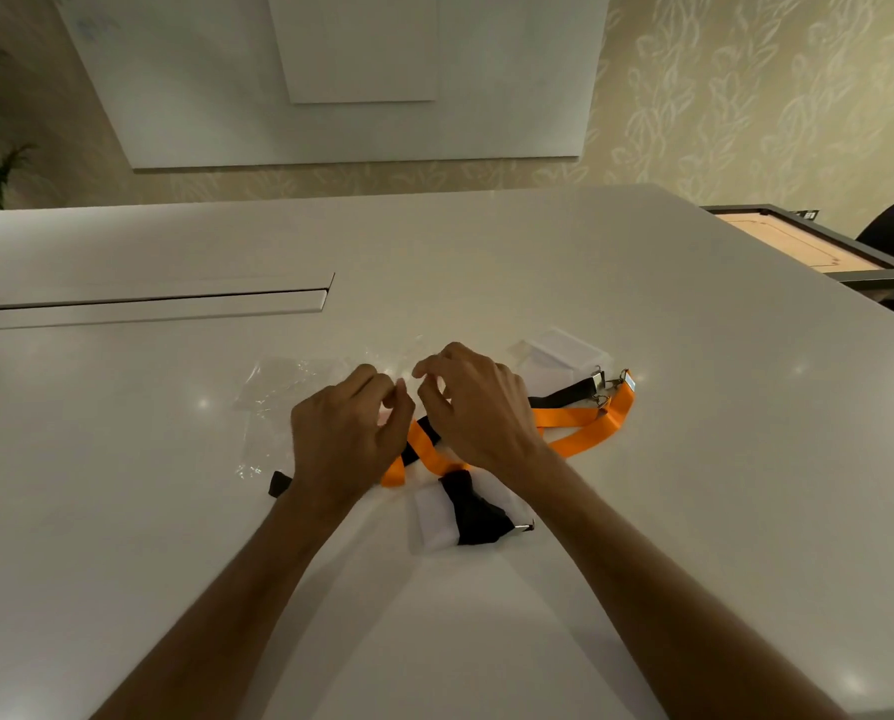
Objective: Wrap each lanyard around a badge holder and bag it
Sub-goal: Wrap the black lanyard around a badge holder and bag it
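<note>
Nearest: wrapped badge holder, black lanyard around it, flat on white table between the forearms. Left hand and right hand hover knuckles-up, fingers curled, pinching at clear bag; actual grip can't tell. Loose orange lanyard beneath them, spare holders beyond.
</note>
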`<action>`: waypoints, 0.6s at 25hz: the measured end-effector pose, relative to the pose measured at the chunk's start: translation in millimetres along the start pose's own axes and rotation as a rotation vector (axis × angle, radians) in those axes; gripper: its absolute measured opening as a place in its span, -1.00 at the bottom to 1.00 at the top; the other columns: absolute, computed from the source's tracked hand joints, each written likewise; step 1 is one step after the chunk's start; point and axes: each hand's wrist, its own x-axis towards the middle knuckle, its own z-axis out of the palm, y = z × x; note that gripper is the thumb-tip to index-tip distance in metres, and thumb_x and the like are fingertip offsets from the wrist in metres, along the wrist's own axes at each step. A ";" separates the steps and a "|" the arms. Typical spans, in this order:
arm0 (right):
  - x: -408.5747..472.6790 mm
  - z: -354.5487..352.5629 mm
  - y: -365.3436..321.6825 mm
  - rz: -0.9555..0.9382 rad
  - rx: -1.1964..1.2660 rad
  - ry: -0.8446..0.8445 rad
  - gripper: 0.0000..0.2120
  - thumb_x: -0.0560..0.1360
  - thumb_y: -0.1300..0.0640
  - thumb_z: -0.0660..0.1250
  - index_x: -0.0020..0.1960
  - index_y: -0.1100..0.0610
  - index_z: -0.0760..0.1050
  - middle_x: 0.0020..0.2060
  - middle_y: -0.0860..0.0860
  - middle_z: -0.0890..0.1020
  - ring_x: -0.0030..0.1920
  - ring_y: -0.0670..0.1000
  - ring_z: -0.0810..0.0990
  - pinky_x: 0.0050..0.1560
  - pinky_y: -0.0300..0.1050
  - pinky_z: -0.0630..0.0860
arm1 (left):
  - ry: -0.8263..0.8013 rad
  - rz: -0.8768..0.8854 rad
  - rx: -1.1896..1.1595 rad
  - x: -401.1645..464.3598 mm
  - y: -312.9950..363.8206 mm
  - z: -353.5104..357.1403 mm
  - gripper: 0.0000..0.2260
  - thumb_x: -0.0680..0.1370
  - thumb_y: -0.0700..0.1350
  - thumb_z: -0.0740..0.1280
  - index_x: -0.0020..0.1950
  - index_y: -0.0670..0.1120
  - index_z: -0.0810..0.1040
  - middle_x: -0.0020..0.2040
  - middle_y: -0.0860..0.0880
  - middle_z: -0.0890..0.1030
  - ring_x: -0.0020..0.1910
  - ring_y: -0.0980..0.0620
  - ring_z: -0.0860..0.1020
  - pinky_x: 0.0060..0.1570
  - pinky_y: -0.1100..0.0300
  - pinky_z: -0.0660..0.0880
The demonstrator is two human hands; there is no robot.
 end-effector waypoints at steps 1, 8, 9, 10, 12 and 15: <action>0.8 -0.5 -0.6 0.062 0.084 0.011 -0.77 0.59 0.03 0.25 0.09 0.08 0.64 0.00 -0.02 0.66 -0.13 -0.01 0.64 -0.15 -0.11 0.52 | -0.004 0.041 -0.005 -0.8 0.9 1.6 -0.73 0.53 -0.14 0.30 -0.37 -0.15 0.49 -0.44 -0.04 0.48 -0.55 0.07 0.27 -0.44 0.30 0.10; 3.5 -11.1 6.7 0.218 0.596 -0.071 -0.81 0.50 0.39 0.30 -0.03 0.18 0.63 0.03 -0.07 0.69 -0.18 -0.07 0.69 -0.15 -0.14 0.64 | -0.071 0.088 -0.148 4.6 -7.7 -2.4 -0.43 0.46 0.23 0.32 0.26 -0.18 0.50 0.21 -0.14 0.54 0.19 -0.05 0.49 0.08 0.15 0.39; 3.6 -14.1 7.2 0.204 0.619 -0.113 -0.75 0.50 0.42 0.27 -0.02 0.17 0.65 0.03 -0.10 0.68 -0.19 -0.07 0.68 -0.14 -0.13 0.64 | -0.131 0.088 -0.148 5.9 -13.4 -3.6 -0.27 0.39 0.30 0.35 0.38 -0.17 0.39 0.35 -0.15 0.43 0.37 -0.07 0.36 0.25 0.07 0.30; 3.7 -16.7 8.1 0.180 0.626 -0.156 -0.70 0.48 0.45 0.23 -0.03 0.17 0.66 0.03 -0.11 0.66 -0.15 -0.06 0.67 -0.09 -0.13 0.63 | -0.190 0.087 -0.137 6.5 -18.0 -4.3 -0.13 0.33 0.35 0.37 0.46 -0.15 0.29 0.43 -0.13 0.34 0.46 -0.07 0.24 0.35 0.00 0.21; 3.4 -18.6 8.3 0.115 0.635 -0.230 -0.63 0.43 0.48 0.17 -0.06 0.17 0.68 0.05 -0.05 0.63 -0.01 -0.04 0.65 0.03 -0.14 0.60 | -0.278 0.084 -0.108 6.1 -21.6 -4.8 -0.01 0.26 0.40 0.38 0.50 -0.13 0.19 0.47 -0.09 0.29 0.51 -0.03 0.15 0.41 -0.10 0.11; 1.8 -16.9 5.5 0.083 0.670 -0.274 -0.66 0.41 0.44 0.19 -0.08 0.18 0.68 0.06 0.00 0.62 0.11 0.00 0.60 0.12 -0.05 0.57 | -0.269 0.077 -0.183 3.8 -21.1 -3.1 -0.11 0.29 0.34 0.40 0.46 -0.14 0.26 0.29 -0.04 0.46 0.39 -0.02 0.33 0.38 -0.05 0.17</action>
